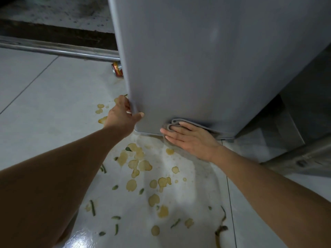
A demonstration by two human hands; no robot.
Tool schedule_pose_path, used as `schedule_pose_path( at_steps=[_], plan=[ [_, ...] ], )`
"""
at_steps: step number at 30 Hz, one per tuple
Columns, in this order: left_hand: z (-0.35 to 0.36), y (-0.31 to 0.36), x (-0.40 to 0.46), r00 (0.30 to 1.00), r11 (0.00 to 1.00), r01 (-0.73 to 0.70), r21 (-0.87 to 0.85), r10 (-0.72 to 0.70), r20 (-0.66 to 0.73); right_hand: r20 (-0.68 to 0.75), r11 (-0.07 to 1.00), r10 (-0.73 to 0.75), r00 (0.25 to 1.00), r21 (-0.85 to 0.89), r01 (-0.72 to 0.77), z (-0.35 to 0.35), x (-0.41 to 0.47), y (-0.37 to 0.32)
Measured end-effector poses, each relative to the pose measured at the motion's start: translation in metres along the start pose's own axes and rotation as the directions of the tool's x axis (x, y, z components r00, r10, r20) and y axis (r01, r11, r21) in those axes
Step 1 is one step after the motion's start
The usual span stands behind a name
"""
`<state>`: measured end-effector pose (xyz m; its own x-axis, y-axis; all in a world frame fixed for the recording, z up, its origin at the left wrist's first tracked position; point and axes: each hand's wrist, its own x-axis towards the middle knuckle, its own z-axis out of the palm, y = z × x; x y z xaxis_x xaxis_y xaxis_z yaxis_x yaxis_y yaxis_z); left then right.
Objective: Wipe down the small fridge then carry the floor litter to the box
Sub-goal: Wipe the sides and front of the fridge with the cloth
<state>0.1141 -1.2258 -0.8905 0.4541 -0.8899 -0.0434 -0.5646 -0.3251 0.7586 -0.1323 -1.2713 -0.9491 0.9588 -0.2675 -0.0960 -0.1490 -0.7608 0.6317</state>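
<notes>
Left grip [123, 113] curls round fridge [206, 59] edge; right palm [191, 138] flattens cloth [174, 122].

Legible text: none I can read. Drink can [117, 68] by the fridge's [206, 59] left edge: print blurred.

Two bare forearms reach in from the bottom corners, with no sleeves in sight. The left hand [123, 113] and right hand [191, 138] appear to carry no rings, watch or gloves, though the wide-angle view blurs fine detail.
</notes>
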Motion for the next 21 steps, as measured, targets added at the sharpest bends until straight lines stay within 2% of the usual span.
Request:
schedule_pose_path(
  at_steps=[7,9,11,15,17,18,21],
  plan=[
    [0.003,-0.002,0.001,1.000,1.000,0.005,-0.025,-0.005,0.017,0.223,0.985,0.159,0.962,-0.101,-0.140,0.017,-0.091,0.022],
    [0.002,-0.002,0.001,1.000,1.000,-0.002,-0.026,0.002,0.012,0.179,0.972,0.234,0.956,-0.078,-0.223,0.014,-0.097,0.019],
    [0.001,-0.001,0.001,1.000,1.000,-0.007,-0.012,0.008,0.004,0.087,0.939,0.341,0.936,0.025,-0.344,0.015,-0.097,0.015],
    [0.001,0.000,-0.001,1.000,1.000,0.000,0.005,0.000,-0.003,0.006,0.801,0.577,0.817,0.190,-0.567,0.010,-0.096,0.011],
    [0.002,0.001,-0.002,1.000,1.000,0.005,0.012,-0.005,-0.003,0.000,0.648,0.731,0.682,0.314,-0.694,0.005,-0.096,0.004],
    [0.002,0.001,-0.003,1.000,1.000,0.004,0.012,-0.004,-0.004,0.015,0.528,0.817,0.577,0.383,-0.758,0.000,-0.095,-0.002],
    [0.002,0.000,-0.003,1.000,1.000,-0.004,0.010,0.004,-0.006,0.102,0.093,0.979,0.176,0.545,-0.833,-0.013,-0.093,-0.016]
  ],
)
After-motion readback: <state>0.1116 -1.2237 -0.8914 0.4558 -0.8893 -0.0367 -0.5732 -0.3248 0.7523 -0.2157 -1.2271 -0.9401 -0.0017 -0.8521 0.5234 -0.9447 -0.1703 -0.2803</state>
